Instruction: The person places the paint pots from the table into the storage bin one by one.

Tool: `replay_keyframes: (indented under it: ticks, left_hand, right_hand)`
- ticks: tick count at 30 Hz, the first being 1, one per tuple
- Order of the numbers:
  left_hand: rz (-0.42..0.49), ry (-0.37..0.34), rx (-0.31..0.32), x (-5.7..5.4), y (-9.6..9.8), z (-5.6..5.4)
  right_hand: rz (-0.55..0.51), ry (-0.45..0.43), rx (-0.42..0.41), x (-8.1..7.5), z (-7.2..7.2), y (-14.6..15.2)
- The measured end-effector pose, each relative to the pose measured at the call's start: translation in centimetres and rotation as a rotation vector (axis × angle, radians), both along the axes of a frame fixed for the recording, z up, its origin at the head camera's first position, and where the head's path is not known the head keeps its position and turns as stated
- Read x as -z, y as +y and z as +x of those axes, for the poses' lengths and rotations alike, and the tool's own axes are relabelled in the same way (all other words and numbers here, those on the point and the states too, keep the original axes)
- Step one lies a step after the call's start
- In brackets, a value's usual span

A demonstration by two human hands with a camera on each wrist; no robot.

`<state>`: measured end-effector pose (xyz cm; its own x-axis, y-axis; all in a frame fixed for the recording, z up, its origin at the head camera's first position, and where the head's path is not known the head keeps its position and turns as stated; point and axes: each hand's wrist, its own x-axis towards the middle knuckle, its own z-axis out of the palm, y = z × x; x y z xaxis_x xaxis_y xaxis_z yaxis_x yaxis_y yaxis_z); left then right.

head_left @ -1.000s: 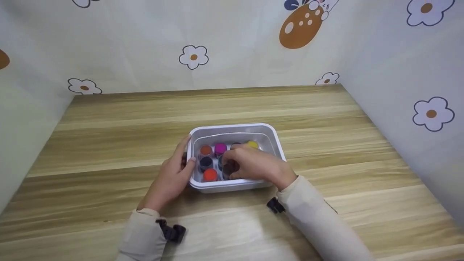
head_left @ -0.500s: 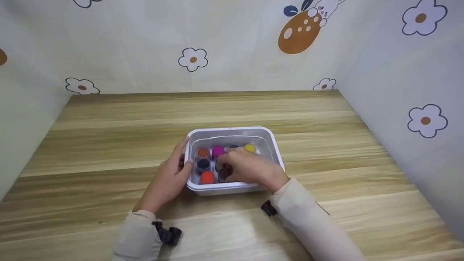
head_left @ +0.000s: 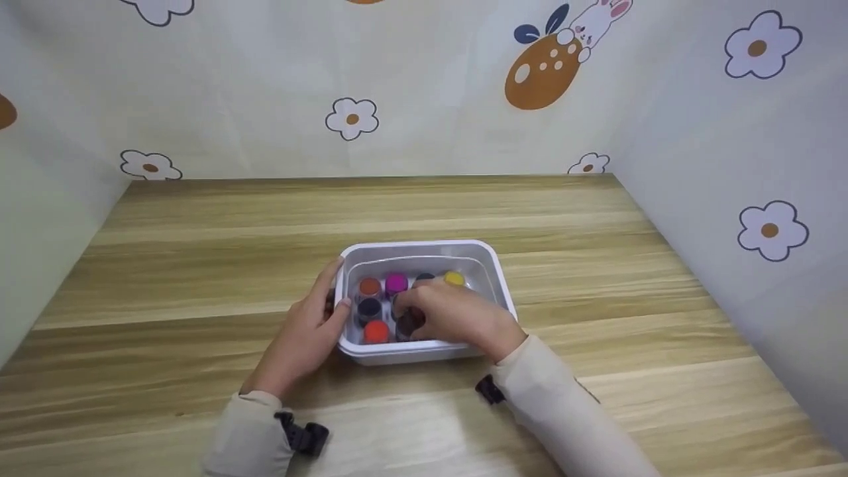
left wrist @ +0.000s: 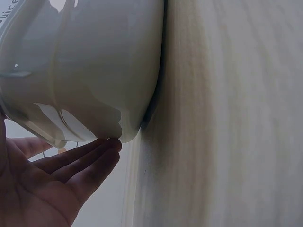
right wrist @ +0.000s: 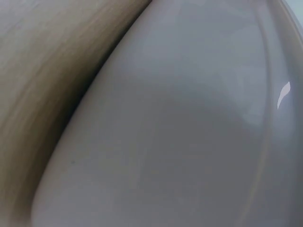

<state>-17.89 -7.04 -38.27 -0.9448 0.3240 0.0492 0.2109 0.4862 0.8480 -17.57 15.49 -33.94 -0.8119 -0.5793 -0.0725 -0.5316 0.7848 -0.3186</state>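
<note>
In the head view, a white plastic box (head_left: 424, 249) stands on the wooden table with several small, coloured-lidded jars inside. My left hand (head_left: 301, 338) holds its left side, thumb at the rim and fingers along the outer wall. The left wrist view shows these fingers (left wrist: 90, 165) nearly straight against the box wall (left wrist: 104, 61). My right hand (head_left: 457, 315) reaches over the front rim and pinches a dark-lidded jar (head_left: 405, 329), partly hidden by the fingers. Nearby are an orange-red-lidded jar (head_left: 376, 331), a black-lidded one (head_left: 369, 310) and a magenta-lidded one (head_left: 396, 283).
A brown-lidded jar (head_left: 370, 287) and a yellow-lidded jar (head_left: 454, 278) stand toward the back of the box. Wooden tabletop (head_left: 232, 265) surrounds it. A flower-patterned cloth (head_left: 265, 86) rises behind the table and at both sides. The right wrist view holds mainly the box's outer wall (right wrist: 165, 118).
The whole head view has shifted, so the box and hands appear slightly lower and further left. Both hands keep nearly the same places at the box; the right fingers have hardly moved.
</note>
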Motion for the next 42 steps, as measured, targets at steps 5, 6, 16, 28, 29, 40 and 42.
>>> replay_keyframes:
  ticks: [5,6,16,28,29,40,42]
  left_hand:
    - [-0.007,0.008,-0.01,0.4,-0.5,0.4]
    - [-0.011,0.008,-0.011,0.5,-0.5,0.5]
    - [-0.009,-0.026,-0.025,0.9,-1.3,1.5]
    - [-0.011,-0.05,-0.038,1.2,-1.8,2.1]
    - [-0.01,-0.04,-0.041,1.1,-1.8,1.9]
    - [0.001,-0.004,-0.019,0.1,-0.3,0.2]
    - [0.002,-0.004,-0.015,0.0,-0.1,0.1]
  right_hand:
    - [-0.008,0.005,-0.01,0.5,0.4,-0.3]
    - [-0.01,-0.004,-0.01,0.6,0.4,-0.4]
    - [-0.025,-0.038,-0.009,1.3,1.0,-0.9]
    - [-0.036,-0.078,-0.025,1.6,1.2,-1.3]
    - [-0.037,-0.069,-0.03,1.4,1.0,-1.2]
    - [-0.064,-0.059,-0.009,0.0,0.0,0.7]
    - [-0.075,-0.063,-0.007,0.0,0.0,0.8]
